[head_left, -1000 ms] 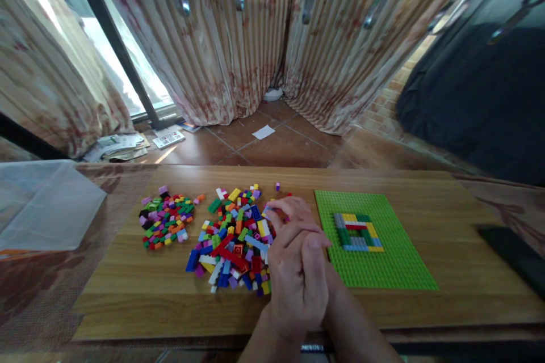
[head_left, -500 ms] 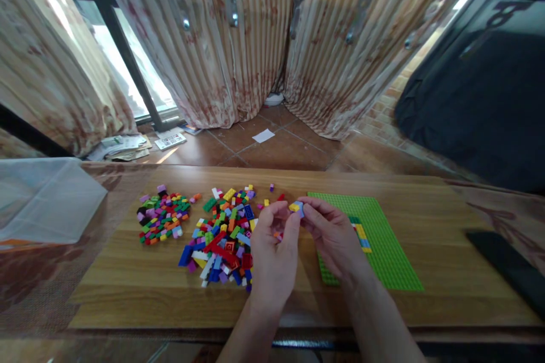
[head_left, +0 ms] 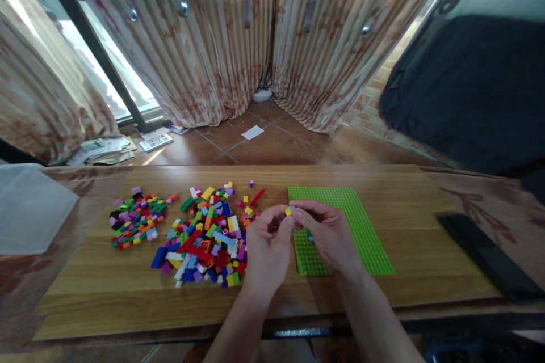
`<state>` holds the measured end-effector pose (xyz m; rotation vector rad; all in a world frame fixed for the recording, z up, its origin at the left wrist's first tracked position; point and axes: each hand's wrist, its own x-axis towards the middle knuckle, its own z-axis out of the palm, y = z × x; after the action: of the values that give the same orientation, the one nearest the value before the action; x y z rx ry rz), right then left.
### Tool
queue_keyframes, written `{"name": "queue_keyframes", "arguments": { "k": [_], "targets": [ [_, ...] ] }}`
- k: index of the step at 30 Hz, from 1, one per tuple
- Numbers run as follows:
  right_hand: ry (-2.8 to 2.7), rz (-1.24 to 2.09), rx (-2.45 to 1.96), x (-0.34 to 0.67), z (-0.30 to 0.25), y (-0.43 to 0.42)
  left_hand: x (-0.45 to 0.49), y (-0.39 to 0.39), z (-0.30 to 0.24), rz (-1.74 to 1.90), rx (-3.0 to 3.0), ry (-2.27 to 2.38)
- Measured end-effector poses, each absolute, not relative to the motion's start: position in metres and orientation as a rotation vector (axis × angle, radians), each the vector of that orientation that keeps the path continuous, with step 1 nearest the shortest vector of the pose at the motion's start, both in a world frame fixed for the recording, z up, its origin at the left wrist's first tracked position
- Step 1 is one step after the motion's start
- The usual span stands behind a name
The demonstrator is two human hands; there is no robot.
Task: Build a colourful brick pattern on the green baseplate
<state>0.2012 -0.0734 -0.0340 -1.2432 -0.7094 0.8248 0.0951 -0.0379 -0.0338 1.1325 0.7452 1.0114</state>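
My left hand [head_left: 267,247] and my right hand [head_left: 327,231] meet above the table's middle, fingertips pinched together on a small yellow brick [head_left: 288,211]. A green baseplate [head_left: 361,227] lies flat under and to the right of my right hand, which hides the bricks built on it. Just left of my left hand lies a large pile of mixed coloured bricks [head_left: 204,235]. A smaller pile of tiny bricks [head_left: 135,222] lies further left.
The wooden table [head_left: 426,204] runs across the view. A clear plastic sheet or bag [head_left: 29,210] rests at its left end, a dark flat object [head_left: 485,255] at its right. Curtains, tiled floor and papers lie beyond.
My hands left the brick pile, where they were stacked, and came up together over the baseplate's left edge pinching a small brick. The view shifted to the right.
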Motion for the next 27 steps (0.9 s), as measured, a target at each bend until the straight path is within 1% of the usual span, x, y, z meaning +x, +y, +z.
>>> {"name": "queue_keyframes", "arguments": {
  "k": [7,14,18,27],
  "targets": [
    [-0.616,0.862,-1.249,0.207,-0.036,-0.081,0.106,-0.041,-0.032,0.989,0.958,0.675],
    [-0.558,0.795,-1.275,0.207,-0.036,-0.083,0.117,-0.046,-0.035,0.98,0.849,0.677],
    [-0.563,0.763,-1.296,0.208,-0.036,-0.086,0.119,-0.048,-0.036,0.975,0.835,0.68],
    [-0.571,0.847,-1.311,0.218,-0.036,-0.091,0.117,-0.048,-0.04,0.941,0.902,0.699]
  ]
}}
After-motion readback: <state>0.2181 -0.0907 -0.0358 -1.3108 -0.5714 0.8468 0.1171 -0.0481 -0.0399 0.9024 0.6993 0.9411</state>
